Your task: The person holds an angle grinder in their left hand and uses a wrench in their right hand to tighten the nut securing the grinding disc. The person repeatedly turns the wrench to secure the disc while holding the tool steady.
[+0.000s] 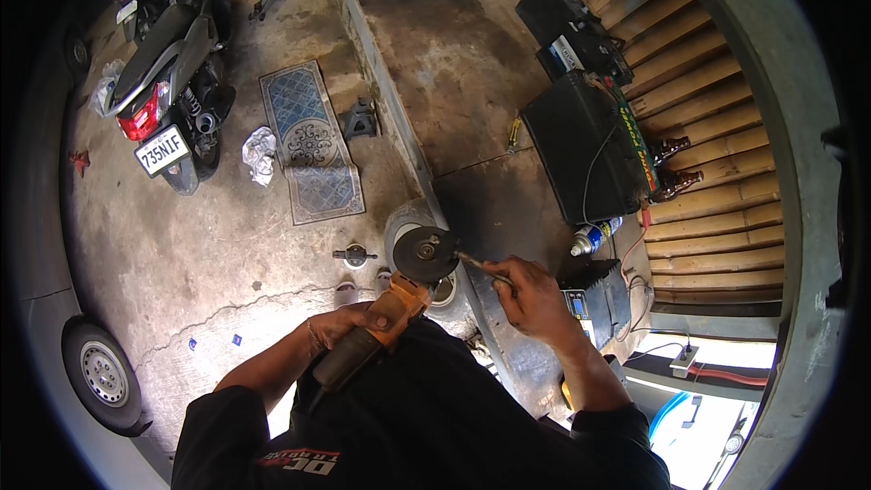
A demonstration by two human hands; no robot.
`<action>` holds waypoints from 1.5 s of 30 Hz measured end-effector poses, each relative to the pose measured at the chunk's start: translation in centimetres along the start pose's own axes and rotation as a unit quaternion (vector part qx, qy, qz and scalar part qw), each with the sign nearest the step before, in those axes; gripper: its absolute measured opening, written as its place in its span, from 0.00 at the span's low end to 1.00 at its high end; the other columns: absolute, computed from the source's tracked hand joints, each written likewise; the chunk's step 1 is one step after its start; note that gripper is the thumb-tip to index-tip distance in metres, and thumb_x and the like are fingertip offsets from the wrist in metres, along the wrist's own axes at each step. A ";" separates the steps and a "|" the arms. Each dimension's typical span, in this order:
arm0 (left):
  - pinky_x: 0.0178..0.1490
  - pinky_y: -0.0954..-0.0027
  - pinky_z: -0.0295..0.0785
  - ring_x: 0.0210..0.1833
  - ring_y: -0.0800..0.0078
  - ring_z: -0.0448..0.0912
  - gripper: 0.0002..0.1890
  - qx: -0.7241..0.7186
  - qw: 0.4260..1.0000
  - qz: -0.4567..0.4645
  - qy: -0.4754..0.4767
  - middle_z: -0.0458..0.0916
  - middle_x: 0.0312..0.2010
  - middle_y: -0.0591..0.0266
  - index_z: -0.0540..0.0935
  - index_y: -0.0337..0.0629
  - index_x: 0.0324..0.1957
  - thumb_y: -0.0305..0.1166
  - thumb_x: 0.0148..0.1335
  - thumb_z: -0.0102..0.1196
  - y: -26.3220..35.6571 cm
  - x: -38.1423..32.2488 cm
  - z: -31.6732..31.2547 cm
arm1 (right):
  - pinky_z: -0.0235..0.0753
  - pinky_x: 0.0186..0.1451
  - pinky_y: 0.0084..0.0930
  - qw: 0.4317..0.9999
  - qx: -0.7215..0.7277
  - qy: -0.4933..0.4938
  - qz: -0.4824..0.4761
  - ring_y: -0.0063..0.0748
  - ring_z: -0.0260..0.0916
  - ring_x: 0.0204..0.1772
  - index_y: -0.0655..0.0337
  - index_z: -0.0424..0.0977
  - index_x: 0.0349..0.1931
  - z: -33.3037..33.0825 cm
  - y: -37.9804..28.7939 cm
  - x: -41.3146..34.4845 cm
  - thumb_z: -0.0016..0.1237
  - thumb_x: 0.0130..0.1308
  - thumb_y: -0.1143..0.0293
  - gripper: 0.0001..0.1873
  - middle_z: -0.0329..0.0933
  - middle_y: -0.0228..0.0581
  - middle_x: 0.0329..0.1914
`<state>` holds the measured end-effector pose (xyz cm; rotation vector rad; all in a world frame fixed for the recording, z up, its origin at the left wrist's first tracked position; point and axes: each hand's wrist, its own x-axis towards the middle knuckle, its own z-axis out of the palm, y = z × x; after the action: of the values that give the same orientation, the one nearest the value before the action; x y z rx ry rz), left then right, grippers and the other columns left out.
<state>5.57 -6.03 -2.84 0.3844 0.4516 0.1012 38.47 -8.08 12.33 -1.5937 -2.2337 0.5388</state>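
Observation:
My left hand (348, 324) grips the body of an orange angle grinder (401, 299), its dark rear end against my black shirt. Mounted on its head is a dark flat disc (415, 262), facing up at the camera. In my right hand (527, 296) is a slim metal rod (471, 260), pinched between thumb and fingers. The rod's far end meets or nearly meets the disc's right edge; contact cannot be made out. Under the grinder, partly hidden, lies a wheel with a tyre (401, 218). I cannot tell whether the disc is spinning.
Left, a motorcycle (163, 75) stands near a patterned mat (309, 139) and a jack stand (360, 119). Along a raised ledge at right are large black batteries (578, 143), a spray can (597, 236), a charger-like unit with a display (578, 306), cables and a power outlet (683, 359).

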 end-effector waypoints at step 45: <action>0.50 0.68 0.84 0.47 0.66 0.86 0.42 0.005 1.000 -0.005 0.002 0.83 0.48 0.53 0.72 0.33 0.66 0.51 0.60 0.72 -0.3 0.3 0.0 | 0.78 0.55 0.42 1.000 -0.005 -0.015 0.007 0.45 0.83 0.47 0.58 0.78 0.54 -0.8 0.3 -0.6 0.52 0.73 0.72 0.12 0.84 0.39 0.47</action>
<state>5.87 -6.26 -3.13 0.3914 0.4584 0.0904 39.28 -8.44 12.85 -1.6184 -2.2518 0.5585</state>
